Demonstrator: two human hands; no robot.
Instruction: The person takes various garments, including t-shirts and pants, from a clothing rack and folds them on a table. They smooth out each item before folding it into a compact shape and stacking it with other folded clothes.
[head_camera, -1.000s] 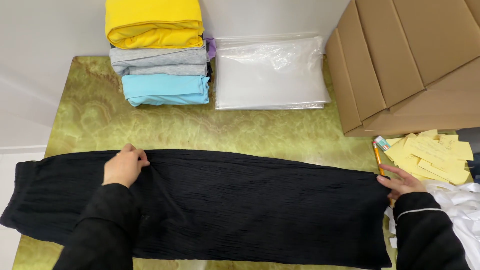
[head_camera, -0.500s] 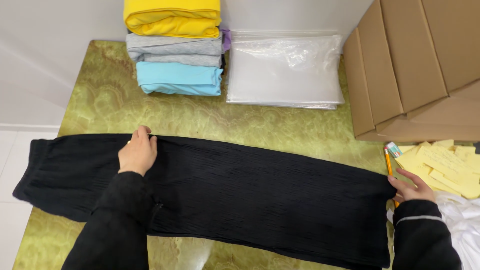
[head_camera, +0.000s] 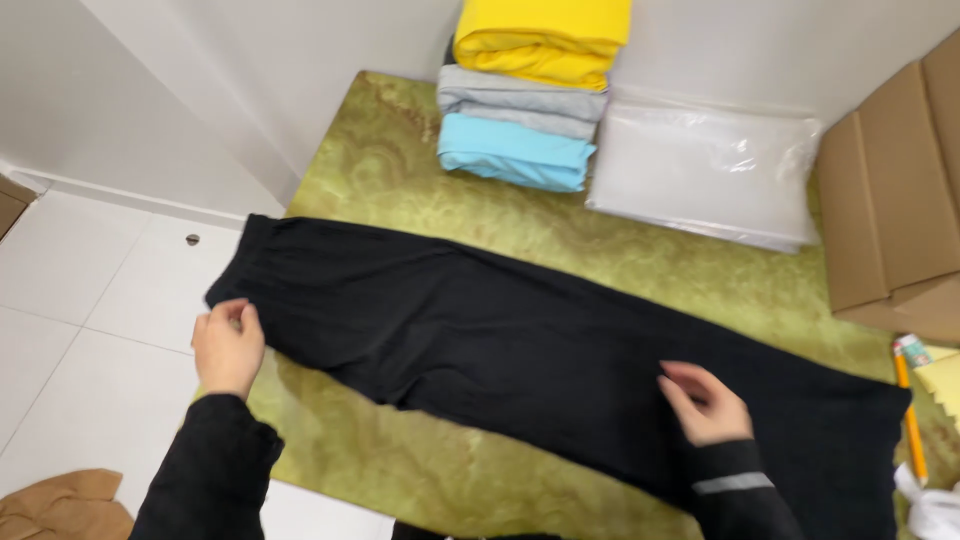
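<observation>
- A pair of black trousers (head_camera: 520, 350) is laid flat across the green marbled surface (head_camera: 400, 190), running from the near left edge toward the far right; the waistband end overhangs the left edge above the white tiled floor (head_camera: 90, 290).
- The left hand (head_camera: 228, 345) is placed at the waistband end of the trousers, fingers curled lightly at the fabric's lower corner; whether cloth is pinched in the grip cannot be told.
- The right hand (head_camera: 705, 402) is rested on the middle of the trouser leg, fingers spread apart and flat (nothing is clasped).
- Both arms are covered by black sleeves.
- A stack of folded garments (head_camera: 530, 95) (yellow on top, grey, then light blue) is seen at the far side, against the wall.
- A clear plastic bag (head_camera: 705, 175) is lying just beside the stack, to its right.
- Cardboard boxes (head_camera: 895, 200) are stood at the right edge, with a pencil (head_camera: 908, 410) near them.
</observation>
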